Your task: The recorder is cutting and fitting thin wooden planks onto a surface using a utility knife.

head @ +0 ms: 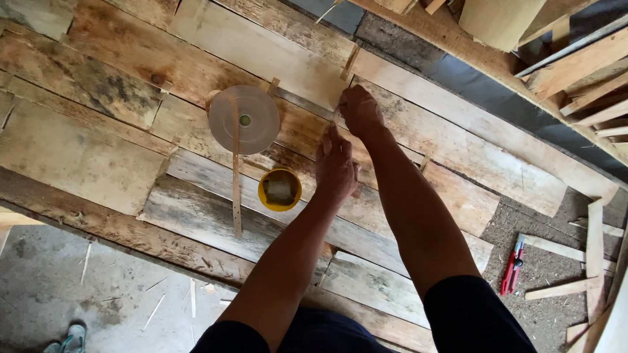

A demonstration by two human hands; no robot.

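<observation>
At the far left, a concrete floor (59,287) lies below the edge of the work area, scattered with thin wood slivers; the toe of a green sandal (73,338) shows at the bottom edge.

The surface (85,157) consists of overlapping thin veneer sheets, stained and weathered, laid side by side at a slant.

A roll of paper tape (244,119) lies flat on the veneer, left of centre. A loose strip of tape (236,189) runs from the roll straight toward the viewer.

A yellow round container (280,189) stands just right of the strip and below the roll. It holds a dull, wet-looking pad.

The left hand (336,167) rests palm down on the veneer just right of the container, fingers extended and flat. It grips nothing.

The right hand (359,110) is placed further away, just above and right of the left hand, at a seam between two sheets. Its fingers are curled downward against the seam; whether they pinch anything cannot be determined. A short tape piece (350,63) crosses the seam beyond this hand.

At the right, a red utility knife (513,265) lies on a sawdust-covered patch (543,274), well apart from both hands. Loose wood strips (594,261) lie beside it, and stacked wood offcuts (582,72) fill the upper right corner.
</observation>
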